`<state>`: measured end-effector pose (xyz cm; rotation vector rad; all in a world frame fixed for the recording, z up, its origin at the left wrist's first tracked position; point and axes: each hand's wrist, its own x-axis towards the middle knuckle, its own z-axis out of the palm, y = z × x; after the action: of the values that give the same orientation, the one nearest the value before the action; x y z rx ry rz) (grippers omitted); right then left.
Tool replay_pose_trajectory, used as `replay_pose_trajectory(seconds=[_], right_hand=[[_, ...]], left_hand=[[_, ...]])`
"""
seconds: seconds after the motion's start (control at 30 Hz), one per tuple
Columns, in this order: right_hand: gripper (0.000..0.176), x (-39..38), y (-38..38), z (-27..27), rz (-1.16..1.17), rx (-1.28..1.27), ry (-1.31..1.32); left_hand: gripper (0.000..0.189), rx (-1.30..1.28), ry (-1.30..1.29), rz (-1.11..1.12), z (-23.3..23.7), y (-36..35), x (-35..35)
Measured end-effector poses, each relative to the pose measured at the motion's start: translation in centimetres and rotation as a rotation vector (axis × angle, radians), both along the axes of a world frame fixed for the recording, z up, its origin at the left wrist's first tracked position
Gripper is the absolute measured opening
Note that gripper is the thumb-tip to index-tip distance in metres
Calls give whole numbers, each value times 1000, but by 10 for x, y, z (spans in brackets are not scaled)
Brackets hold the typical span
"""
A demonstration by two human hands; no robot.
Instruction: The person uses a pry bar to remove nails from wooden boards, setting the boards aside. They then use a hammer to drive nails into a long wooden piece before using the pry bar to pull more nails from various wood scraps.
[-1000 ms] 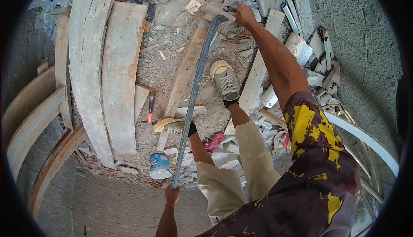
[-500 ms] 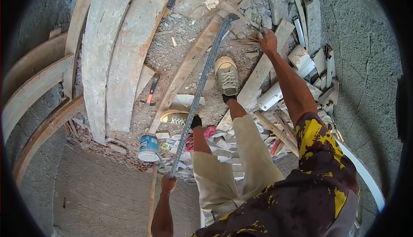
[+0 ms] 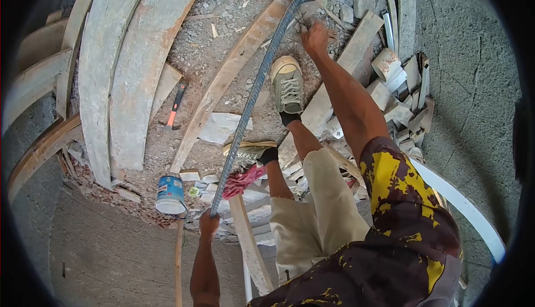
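A long ribbed metal bar with a bent, pointed upper end slants across the middle of the view. My left hand is wrapped round its lower end, near a blue and white bucket. At the upper middle, my right hand is closed on a thin piece of wood, just right of the bar's bent end and apart from it. That end lies over a long wooden plank. My two shoes stand on rubble on either side of the bar's right edge.
Wide boards lie at the left, with a hammer beside them. Broken wood and pipe pieces heap up at the right against a rough concrete wall. A pink cloth lies near my foot.
The view has shifted, and most things sit further left. My right hand has come closer to the bar's bent end. My left hand still holds the lower end.
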<state>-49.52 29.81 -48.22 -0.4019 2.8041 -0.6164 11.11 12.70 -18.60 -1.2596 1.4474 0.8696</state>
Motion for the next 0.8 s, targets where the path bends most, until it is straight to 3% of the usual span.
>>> replay_pose_trajectory(seconds=[0.13, 0.2, 0.3, 0.37, 0.5, 0.57, 0.6, 0.63, 0.7, 0.8], right_hand=[[22, 6, -19, 33, -86, 243, -165], [24, 10, 1, 7, 27, 213, -129], [24, 11, 35, 13, 242, 221, -68], [25, 10, 46, 22, -254, 100, 27], [25, -5, 56, 31, -171, 310, 309], [24, -3, 42, 35, -199, 55, 337], [23, 1, 34, 33, -107, 4, 389], [23, 4, 32, 28, -93, 8, 392], [25, 9, 29, 12, 177, 5, 120], [30, 10, 15, -7, 130, 8, 99]], left_hand=[[16, -17, 1, 20, -29, 10, -10], [18, -21, 25, 28, -41, 14, -5], [23, -25, 93, -19, -71, 15, 5], [26, -75, 133, 1, -91, 9, 11], [29, -126, 105, -117, -138, -20, 17], [29, -238, 173, -145, -152, -33, 8], [29, -232, 173, -172, -168, -39, 15], [29, -229, 177, -199, -184, -44, 20], [30, -211, 183, -219, -206, -47, 19], [33, -262, 105, -191, -214, -48, 6]])
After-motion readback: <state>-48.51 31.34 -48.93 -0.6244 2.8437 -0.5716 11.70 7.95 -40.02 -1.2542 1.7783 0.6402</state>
